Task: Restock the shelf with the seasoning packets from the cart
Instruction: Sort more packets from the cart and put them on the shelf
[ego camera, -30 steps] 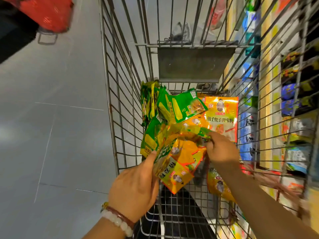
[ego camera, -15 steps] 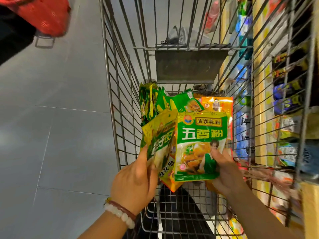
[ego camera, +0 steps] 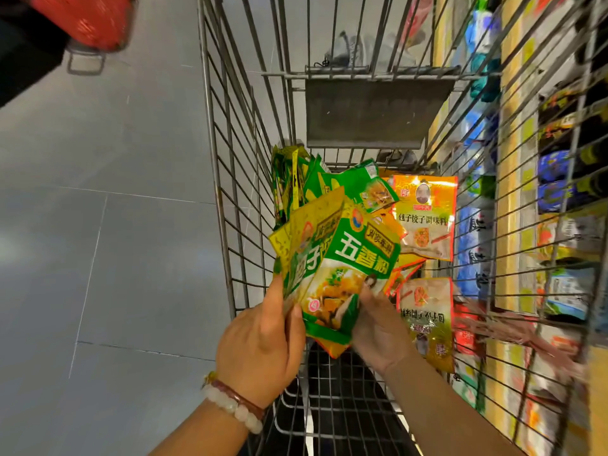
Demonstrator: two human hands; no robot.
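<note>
Over the wire cart [ego camera: 230, 179] I hold a fanned bunch of green and yellow seasoning packets [ego camera: 342, 264]. My left hand [ego camera: 263, 347] grips the bunch at its lower left edge, thumb on the front. My right hand [ego camera: 378, 327] pinches the lower right corner of the front green packet. More packets lie in the cart: green ones [ego camera: 348, 185] at the back, an orange packet [ego camera: 424, 215] to the right and another orange one [ego camera: 427, 320] beside my right wrist.
The store shelf [ego camera: 526, 199] with blue, dark and yellow goods runs along the cart's right side, seen through the wire. A grey flap [ego camera: 375, 113] hangs at the cart's far end. Grey tiled floor [ego camera: 98, 241] lies left, with a red basket [ego camera: 88, 21] at top left.
The bunch has come up out of the cart toward me and tilted left. A green packet was turned face up onto its front. Both hands now hold the bunch close together.
</note>
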